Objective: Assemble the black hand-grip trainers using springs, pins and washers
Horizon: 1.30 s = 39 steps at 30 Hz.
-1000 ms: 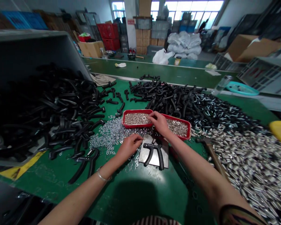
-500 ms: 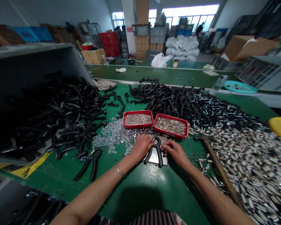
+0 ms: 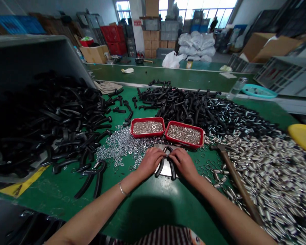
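A black plier-like tool with two curved legs and a rounded head lies on a small metal plate, legs pointing towards me. My left hand pinches the left side of its head, where a bit of silvery metal shows. From the other side, my right hand has its fingertips pressed together at the head. Whatever small thing may be in them is hidden. Just beyond my hands stand two red trays: the left tray holds small shiny pieces, the right tray small metal pins.
Loose nuts spread at left. A similar black tool lies near a tipped grey bin of black handles. A hammer rests beside a heap of metal cylinders. Black parts are piled behind the trays.
My right hand has moved left, from beside the plate to the tool's head. My left hand stays at the head. The whole view has shifted slightly.
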Available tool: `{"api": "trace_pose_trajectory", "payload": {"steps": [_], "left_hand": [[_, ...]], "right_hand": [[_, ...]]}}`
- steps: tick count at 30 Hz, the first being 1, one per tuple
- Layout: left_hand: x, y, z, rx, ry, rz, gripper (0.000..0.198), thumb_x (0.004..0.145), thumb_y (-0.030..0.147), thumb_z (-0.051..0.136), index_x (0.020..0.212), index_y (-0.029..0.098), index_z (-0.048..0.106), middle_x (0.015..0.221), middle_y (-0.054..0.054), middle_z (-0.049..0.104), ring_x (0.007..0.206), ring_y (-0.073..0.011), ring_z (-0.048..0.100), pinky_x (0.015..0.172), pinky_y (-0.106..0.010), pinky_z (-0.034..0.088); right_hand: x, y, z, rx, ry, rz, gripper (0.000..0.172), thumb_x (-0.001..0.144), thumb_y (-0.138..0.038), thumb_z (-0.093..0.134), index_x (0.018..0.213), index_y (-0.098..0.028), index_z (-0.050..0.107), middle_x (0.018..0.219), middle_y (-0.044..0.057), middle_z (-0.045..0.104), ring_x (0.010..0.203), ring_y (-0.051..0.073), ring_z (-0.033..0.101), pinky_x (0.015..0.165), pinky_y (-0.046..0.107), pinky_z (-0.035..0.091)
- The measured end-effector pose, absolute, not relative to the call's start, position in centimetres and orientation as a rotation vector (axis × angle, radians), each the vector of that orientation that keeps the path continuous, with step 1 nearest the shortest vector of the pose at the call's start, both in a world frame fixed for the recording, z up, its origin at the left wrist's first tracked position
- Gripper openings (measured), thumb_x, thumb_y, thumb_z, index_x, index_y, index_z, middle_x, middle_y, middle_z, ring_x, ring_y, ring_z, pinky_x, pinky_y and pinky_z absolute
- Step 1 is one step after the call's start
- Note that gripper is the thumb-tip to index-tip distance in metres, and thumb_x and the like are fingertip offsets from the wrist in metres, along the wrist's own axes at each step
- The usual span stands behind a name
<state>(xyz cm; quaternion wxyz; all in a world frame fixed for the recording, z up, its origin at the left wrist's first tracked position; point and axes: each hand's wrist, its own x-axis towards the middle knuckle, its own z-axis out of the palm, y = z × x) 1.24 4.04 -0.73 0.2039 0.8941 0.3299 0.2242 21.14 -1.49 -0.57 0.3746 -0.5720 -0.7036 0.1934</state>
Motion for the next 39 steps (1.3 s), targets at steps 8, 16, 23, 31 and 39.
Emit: {"api": "trace_pose_trajectory", "payload": {"steps": [8, 16, 23, 31, 39], "left_hand": [[-1.7, 9.0, 1.5, 2.281, 1.114, 0.803, 0.019, 0.096, 0.023, 0.050, 0.105, 0.019, 0.067, 0.108, -0.006, 0.069, 0.107, -0.0211, 0.059, 0.100, -0.040, 0.045], [-3.1, 18.1, 3.3, 2.511, 1.367, 0.673, 0.025, 0.093, 0.019, 0.048, 0.098, 0.015, 0.072, 0.104, -0.010, 0.071, 0.104, -0.0231, 0.061, 0.099, -0.038, 0.044], [-2.5, 21.0, 0.8, 2.547, 1.493, 0.544, 0.025, 0.091, 0.016, 0.048, 0.094, 0.011, 0.072, 0.099, -0.014, 0.069, 0.099, -0.0249, 0.060, 0.096, -0.038, 0.042], [-2.3, 21.2, 0.0, 2.543, 1.589, 0.484, 0.025, 0.089, 0.015, 0.050, 0.100, 0.011, 0.073, 0.103, -0.016, 0.067, 0.104, -0.0278, 0.059, 0.098, -0.041, 0.040], [-1.9, 21.1, -0.2, 2.527, 1.651, 0.458, 0.028, 0.088, 0.009, 0.045, 0.100, 0.008, 0.070, 0.103, -0.018, 0.067, 0.104, -0.0279, 0.059, 0.099, -0.043, 0.040]], "right_hand": [[20.2, -0.4, -1.3, -1.479, -2.155, 0.161, 0.024, 0.102, -0.029, 0.045, 0.091, -0.020, 0.064, 0.096, 0.011, 0.065, 0.093, 0.026, 0.056, 0.081, 0.038, 0.051], [20.1, -0.6, -2.0, -1.531, -2.288, -0.057, 0.028, 0.104, -0.027, 0.039, 0.092, -0.020, 0.063, 0.095, 0.012, 0.064, 0.093, 0.026, 0.055, 0.079, 0.039, 0.052], [20.0, -0.5, -1.1, -1.521, -2.436, -0.151, 0.029, 0.104, -0.023, 0.038, 0.089, -0.019, 0.062, 0.091, 0.011, 0.062, 0.089, 0.026, 0.054, 0.076, 0.038, 0.051], [19.8, -0.6, -1.4, -1.560, -2.423, -0.254, 0.027, 0.103, -0.023, 0.041, 0.087, -0.016, 0.062, 0.088, 0.011, 0.059, 0.090, 0.026, 0.051, 0.075, 0.036, 0.049], [19.8, -0.5, -0.8, -1.538, -2.504, -0.284, 0.022, 0.102, -0.021, 0.044, 0.091, -0.015, 0.061, 0.091, 0.012, 0.059, 0.091, 0.026, 0.051, 0.078, 0.035, 0.048]]}}
